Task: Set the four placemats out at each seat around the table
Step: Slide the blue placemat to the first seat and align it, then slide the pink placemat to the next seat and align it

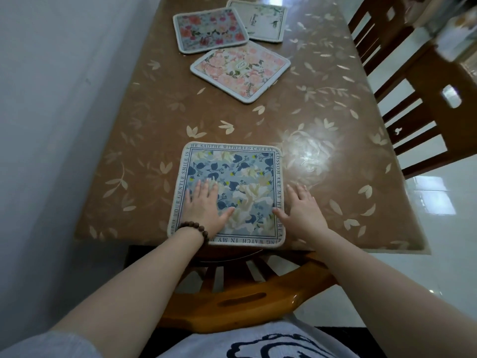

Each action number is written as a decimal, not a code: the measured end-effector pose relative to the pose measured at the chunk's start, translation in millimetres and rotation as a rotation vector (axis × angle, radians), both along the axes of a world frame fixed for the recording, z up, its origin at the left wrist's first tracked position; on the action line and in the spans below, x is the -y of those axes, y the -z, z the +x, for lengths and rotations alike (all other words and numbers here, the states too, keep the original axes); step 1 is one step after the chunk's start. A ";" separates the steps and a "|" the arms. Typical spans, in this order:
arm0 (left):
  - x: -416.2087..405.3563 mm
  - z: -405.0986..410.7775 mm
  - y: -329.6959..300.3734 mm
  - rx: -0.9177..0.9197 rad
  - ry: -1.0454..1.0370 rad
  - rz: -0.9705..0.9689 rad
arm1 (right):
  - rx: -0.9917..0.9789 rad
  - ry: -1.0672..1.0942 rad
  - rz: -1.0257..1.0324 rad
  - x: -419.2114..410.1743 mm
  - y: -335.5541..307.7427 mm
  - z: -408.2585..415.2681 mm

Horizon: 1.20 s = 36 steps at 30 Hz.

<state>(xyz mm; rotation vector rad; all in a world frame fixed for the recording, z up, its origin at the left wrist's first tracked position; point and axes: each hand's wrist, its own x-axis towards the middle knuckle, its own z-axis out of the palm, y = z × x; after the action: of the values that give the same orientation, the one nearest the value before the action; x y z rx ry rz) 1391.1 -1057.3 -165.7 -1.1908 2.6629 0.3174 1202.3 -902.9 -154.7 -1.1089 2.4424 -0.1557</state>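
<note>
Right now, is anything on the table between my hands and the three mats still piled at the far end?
Nothing visible. Past the blue mat under your left hand, only bare table lies before the pink mat, nearest of the three.

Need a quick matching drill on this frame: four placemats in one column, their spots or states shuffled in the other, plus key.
Column 1
1. blue leaf placemat
2. pale pink rose placemat
3. red flower placemat
4. white placemat

Column 2
A. farthest, partly under another mat
B. at the near table edge, left hand flat on it
C. far left, overlapping the white one
D. alone, mid-table, turned at an angle

Pairs: 1-B, 2-D, 3-C, 4-A
</note>
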 end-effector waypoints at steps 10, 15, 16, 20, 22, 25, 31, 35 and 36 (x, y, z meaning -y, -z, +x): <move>-22.5 -109.0 -20.9 -0.119 0.177 0.007 | -0.187 0.125 0.006 -34.4 -30.6 -57.4; -45.7 -143.7 -23.7 -0.126 0.256 0.031 | -0.191 0.244 0.011 -65.7 -35.2 -73.2; -51.2 -149.7 -24.0 -0.133 0.270 0.032 | -0.197 0.252 0.017 -72.5 -35.0 -76.3; -73.7 -175.0 -24.0 -0.134 0.319 0.045 | -0.213 0.296 0.031 -100.9 -33.9 -91.8; -84.7 -189.1 -23.2 -0.139 0.339 0.054 | -0.200 0.324 0.031 -113.6 -32.5 -103.9; -99.1 -209.6 -20.8 -0.147 0.354 0.046 | -0.196 0.359 0.013 -131.8 -28.1 -124.8; -120.7 -266.9 -14.2 -0.136 0.310 0.020 | -0.155 0.345 -0.023 -161.4 -10.1 -188.8; -148.4 -327.6 -8.8 -0.142 0.222 -0.014 | -0.158 0.260 -0.037 -178.7 0.1 -254.4; -156.5 -344.3 -8.1 -0.151 0.189 -0.010 | -0.155 0.226 -0.040 -183.0 0.2 -273.3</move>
<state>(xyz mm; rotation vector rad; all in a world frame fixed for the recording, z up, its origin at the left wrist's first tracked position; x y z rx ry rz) 1046.9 -900.8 -157.7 -0.9414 2.8829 0.3764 928.9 -719.9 -154.9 -0.8880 2.7111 -0.1961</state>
